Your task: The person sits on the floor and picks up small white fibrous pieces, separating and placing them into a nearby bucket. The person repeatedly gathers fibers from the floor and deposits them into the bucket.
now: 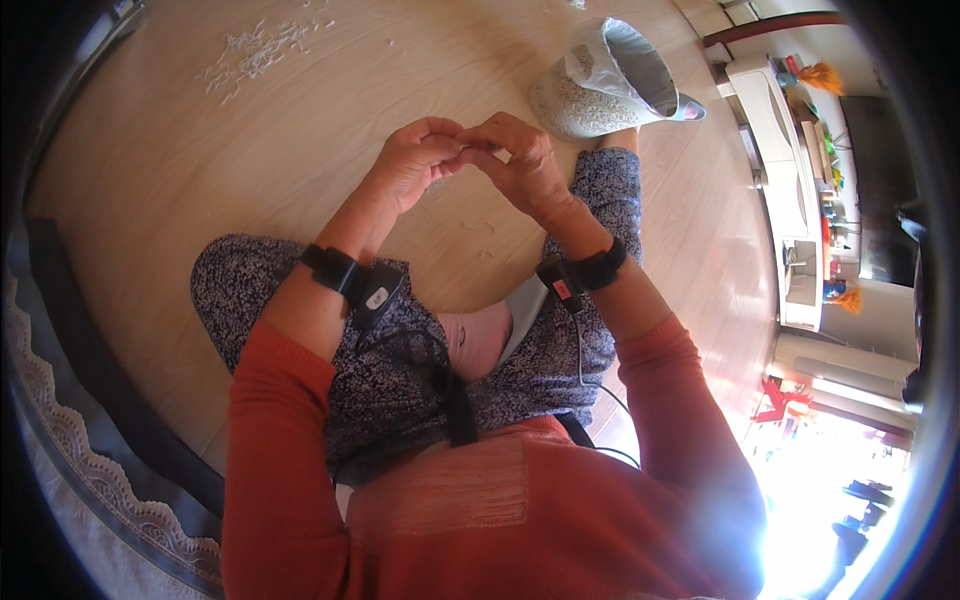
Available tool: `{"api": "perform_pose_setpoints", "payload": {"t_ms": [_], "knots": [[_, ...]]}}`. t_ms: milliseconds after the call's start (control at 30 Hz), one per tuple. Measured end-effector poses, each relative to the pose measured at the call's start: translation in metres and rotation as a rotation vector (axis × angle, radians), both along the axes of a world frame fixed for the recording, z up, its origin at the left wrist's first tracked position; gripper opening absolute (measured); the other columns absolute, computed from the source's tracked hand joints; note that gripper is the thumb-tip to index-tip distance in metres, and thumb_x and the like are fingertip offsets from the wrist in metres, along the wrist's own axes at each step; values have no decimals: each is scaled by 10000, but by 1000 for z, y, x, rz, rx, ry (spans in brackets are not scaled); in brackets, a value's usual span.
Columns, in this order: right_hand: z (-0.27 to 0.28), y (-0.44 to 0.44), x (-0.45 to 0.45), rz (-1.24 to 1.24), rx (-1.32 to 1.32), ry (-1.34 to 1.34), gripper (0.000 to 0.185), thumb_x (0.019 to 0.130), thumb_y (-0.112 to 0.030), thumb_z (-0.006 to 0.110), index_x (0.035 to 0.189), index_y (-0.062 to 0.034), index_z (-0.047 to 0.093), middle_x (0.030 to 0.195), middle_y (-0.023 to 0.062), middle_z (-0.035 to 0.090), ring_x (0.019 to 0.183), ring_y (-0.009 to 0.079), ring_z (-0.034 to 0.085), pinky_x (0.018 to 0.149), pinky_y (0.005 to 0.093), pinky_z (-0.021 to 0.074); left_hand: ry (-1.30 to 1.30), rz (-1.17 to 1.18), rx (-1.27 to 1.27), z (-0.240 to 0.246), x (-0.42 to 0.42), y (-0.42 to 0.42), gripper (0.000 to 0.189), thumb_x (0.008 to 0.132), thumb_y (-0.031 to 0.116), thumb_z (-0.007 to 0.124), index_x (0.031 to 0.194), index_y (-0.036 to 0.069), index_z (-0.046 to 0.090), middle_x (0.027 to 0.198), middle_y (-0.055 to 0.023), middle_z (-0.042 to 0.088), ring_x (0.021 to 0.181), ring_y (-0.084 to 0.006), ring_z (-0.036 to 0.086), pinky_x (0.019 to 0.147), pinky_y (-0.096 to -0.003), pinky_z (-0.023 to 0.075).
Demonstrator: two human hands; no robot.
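My left hand and my right hand meet at the fingertips above the wood-look floor. Thumbs and forefingers are pinched together on both sides. Whatever lies between them is too small or too hidden to tell. Just below the hands, a few thin pale thread-like scraps are scattered on the floor. A larger spread of white stringy scraps lies farther off at the upper left. Close beyond my right hand stands a patterned pale bin with a clear plastic liner folded over its rim.
My crossed legs in patterned trousers frame the floor under my hands. Each forearm wears a black strapped device, and a cable runs from the right one. At left hangs lace-edged cloth. A white cabinet holding various items stands at right.
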State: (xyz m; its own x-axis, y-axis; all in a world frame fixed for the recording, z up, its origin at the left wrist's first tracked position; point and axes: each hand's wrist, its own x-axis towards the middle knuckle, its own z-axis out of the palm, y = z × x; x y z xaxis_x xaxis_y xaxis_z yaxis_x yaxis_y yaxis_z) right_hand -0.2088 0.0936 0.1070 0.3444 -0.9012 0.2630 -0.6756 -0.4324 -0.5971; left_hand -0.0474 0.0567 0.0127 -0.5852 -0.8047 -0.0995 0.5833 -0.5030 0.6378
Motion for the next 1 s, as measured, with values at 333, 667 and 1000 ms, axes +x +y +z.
{"api": "perform_pose_setpoints", "payload": {"t_ms": [333, 667, 1000], "knots": [[37, -39, -86, -359, -211, -180, 134, 836, -87, 655, 956, -29, 658, 818, 48, 669, 744, 98, 608, 680, 246, 493, -436, 236, 124, -2, 21, -18, 108, 886, 91, 559, 972, 34, 592, 857, -86, 660, 741, -160, 655, 639, -258, 497], [67, -91, -230, -694, -266, 492, 403, 824, -144, 493, 1221, -99, 551, 1082, 155, 646, 1038, 324, 596, 894, 423, 457, -764, 195, -45, -13, 27, -25, 133, 879, 128, 547, 965, 45, 604, 865, -61, 656, 720, -127, 632, 597, -244, 479], [-2, -37, -141, -429, 129, -69, 145, 871, -53, 600, 999, -19, 657, 790, 40, 651, 692, 93, 590, 624, 220, 485, -1210, 140, -810, -62, 5, -11, 77, 730, 137, 663, 779, 78, 657, 826, -107, 659, 782, -288, 638, 682, -380, 502]]}}
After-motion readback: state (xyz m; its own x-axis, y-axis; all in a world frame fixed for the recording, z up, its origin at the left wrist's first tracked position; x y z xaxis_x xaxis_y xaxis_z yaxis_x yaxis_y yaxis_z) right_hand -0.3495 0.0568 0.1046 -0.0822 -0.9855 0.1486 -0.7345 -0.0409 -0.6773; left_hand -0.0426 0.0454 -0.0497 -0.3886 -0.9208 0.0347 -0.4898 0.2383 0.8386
